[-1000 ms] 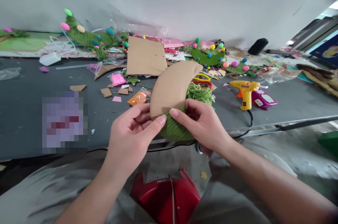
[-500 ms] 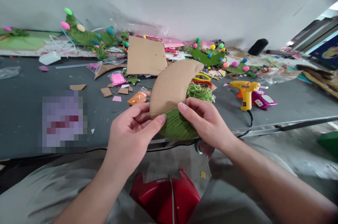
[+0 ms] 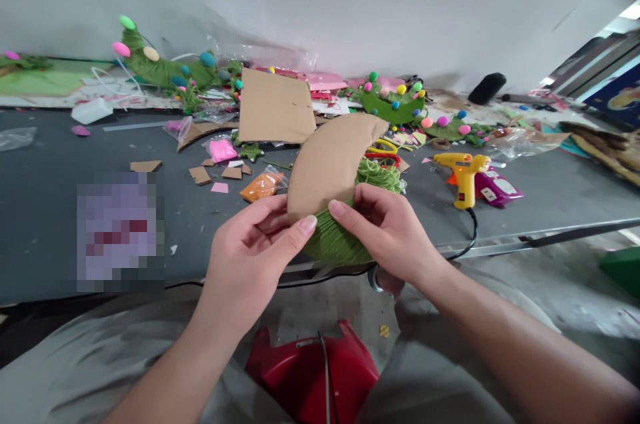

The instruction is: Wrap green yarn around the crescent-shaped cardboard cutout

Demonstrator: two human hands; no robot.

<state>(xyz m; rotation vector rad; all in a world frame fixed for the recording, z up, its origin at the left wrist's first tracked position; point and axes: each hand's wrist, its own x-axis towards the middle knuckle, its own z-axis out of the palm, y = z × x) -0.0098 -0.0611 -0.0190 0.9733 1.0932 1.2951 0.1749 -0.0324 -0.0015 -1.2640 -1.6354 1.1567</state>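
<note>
Between my two hands is a cardboard crescent (image 3: pixel 327 157), its lower part wrapped in green yarn (image 3: pixel 340 241) and its upper part bare. My left hand (image 3: pixel 260 247) pinches the left edge, thumb on the front where yarn meets cardboard. My right hand (image 3: pixel 387 227) grips the right edge, its thumb pressed on the top of the wrapping and its other fingers curled behind. Beyond the crescent lies a loose heap of light green yarn (image 3: pixel 383 174), partly hidden by it. Scissors with yellow and red handles (image 3: pixel 383 151) lie behind that heap.
A yellow glue gun (image 3: pixel 465 177) stands at the right beside a purple packet (image 3: pixel 500 187). A square cardboard sheet (image 3: pixel 275 107), cardboard scraps (image 3: pixel 200 175) and an orange bag (image 3: pixel 263 184) lie on the grey table (image 3: pixel 45 211). Finished green crescents with pompoms (image 3: pixel 160 67) line the wall.
My right thumb has slid slightly left along the top of the yarn wrapping. The crescent has shifted a little to the right, and my left hand keeps its pinch.
</note>
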